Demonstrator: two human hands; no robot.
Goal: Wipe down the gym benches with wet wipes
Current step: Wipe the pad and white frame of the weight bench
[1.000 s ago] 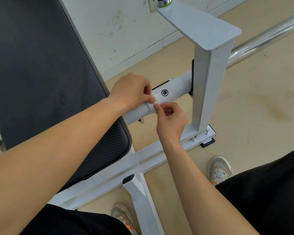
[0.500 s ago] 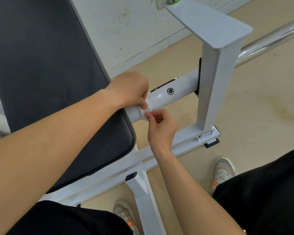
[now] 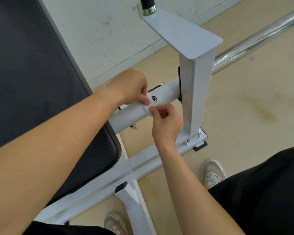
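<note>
"While I look down through the head view, the wet wipe (image 3: 151,105) lies against the white crossbar (image 3: 129,116) of the bench (image 3: 32,82), right by a round black bolt (image 3: 154,99) set into that tube."

"Who has hold of it?"

"Both hands do. The left hand (image 3: 131,87) reaches in over the top of the crossbar, and its fingers (image 3: 145,99) are curled down with the thumb, pinching the far side of the wipe. The right hand (image 3: 166,124) comes from below, and its fingers (image 3: 154,110) are drawn together with the thumb on the near edge of the wipe."

"How much of the wipe can you see?"

"Only a small white crumple between the two sets of fingertips. It is white on white, so I cannot tell how far it wraps around the tube."

"What is around it?"

"The crossbar runs from under the black pad to a white upright post (image 3: 193,99), which stands just right of the right hand. That post carries a flat plate (image 3: 182,36) with a black handle (image 3: 147,2) rising from its far end. Below the hands, the white base frame (image 3: 143,160) rests on the beige floor (image 3: 244,107). A chrome bar (image 3: 255,46) lies on the floor beyond the post, near the scuffed wall (image 3: 100,31). Two pale shoes (image 3: 212,172) show at the bottom, one on each side of the frame's near leg."
</note>
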